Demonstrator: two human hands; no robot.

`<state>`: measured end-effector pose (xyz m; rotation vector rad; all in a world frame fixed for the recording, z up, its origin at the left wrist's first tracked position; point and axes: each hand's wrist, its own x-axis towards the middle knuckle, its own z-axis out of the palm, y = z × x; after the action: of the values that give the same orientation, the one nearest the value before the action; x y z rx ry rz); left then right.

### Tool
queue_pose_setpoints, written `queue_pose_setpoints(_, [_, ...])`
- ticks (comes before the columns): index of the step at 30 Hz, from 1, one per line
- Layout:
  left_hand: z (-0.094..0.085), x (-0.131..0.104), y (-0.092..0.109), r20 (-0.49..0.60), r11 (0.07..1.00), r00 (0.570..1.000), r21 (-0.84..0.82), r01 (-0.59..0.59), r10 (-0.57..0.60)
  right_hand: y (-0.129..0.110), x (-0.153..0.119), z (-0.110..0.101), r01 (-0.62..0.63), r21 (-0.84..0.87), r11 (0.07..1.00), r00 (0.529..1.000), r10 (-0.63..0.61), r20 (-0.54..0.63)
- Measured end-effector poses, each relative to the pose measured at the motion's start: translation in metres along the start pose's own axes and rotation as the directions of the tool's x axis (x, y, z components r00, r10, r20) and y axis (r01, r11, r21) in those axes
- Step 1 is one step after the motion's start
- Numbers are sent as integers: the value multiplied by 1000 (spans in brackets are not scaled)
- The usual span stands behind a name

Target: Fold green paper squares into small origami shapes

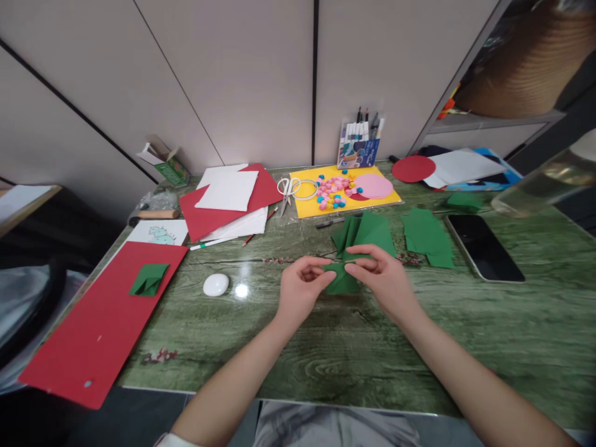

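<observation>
A small piece of green paper (343, 283) is held between both hands over the table. My left hand (303, 287) pinches its left edge between thumb and fingers. On the other side, my right hand (382, 276) grips the paper's upper right part with thumb and fingertips. Just behind the hands lie larger folded green papers (374, 233). More cut green paper (426, 237) rests to the right. A small folded green piece (149, 279) sits on a long red sheet (100, 316) at the left.
A white rounded object (216, 285) lies left of my hands. Scissors (285, 194) and a yellow sheet (307, 208) with colourful balls are behind. A phone (485, 247) and a clear bottle (542, 180) stand right. Red and white papers (200, 217) lie back left.
</observation>
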<state>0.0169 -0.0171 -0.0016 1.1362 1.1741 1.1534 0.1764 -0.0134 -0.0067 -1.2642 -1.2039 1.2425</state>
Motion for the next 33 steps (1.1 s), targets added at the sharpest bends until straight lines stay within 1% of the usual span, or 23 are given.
queue_pose_setpoints(4, [0, 0, 1, 7, 1000, 1000, 7, -5, 5, 0, -1, 0, -16, 6, 1000, 1000, 16, -8])
queue_pose_setpoints(10, [0, 0, 4, 35, 998, 999, 64, 13, -16, -3, -1, 0, -10, -17, 1000, 1000, 10, 4])
queue_pose_setpoints(15, [0, -2, 7, 50, 994, 998, 105, -34, 29, -4, -1, -1, -5, 20, 1000, 1000, 5, 16])
queue_pose_setpoints(20, [0, -2, 8, 57, 996, 998, 77, -41, 36, -3, -1, -2, -13, 10, 1000, 1000, 13, -10])
queue_pose_setpoints(24, [0, -1, 3, 60, 999, 998, 32, -38, 36, -5, -2, -1, -14, 6, 1000, 1000, 14, -7])
queue_pose_setpoints(27, [0, 0, -2, 41, 1000, 999, 1, -26, 26, -9, -2, 1, -23, 12, 1000, 999, 23, 39])
queue_pose_setpoints(30, [-1, 0, -4, 26, 1000, 1000, -12, -18, 18, -10, -3, 2, -29, -38, 999, 995, 33, 95])
queue_pose_setpoints(33, [-1, 0, -4, 38, 1000, 999, -13, -11, 11, -8, -2, 3, -5, -103, 995, 996, 14, 85])
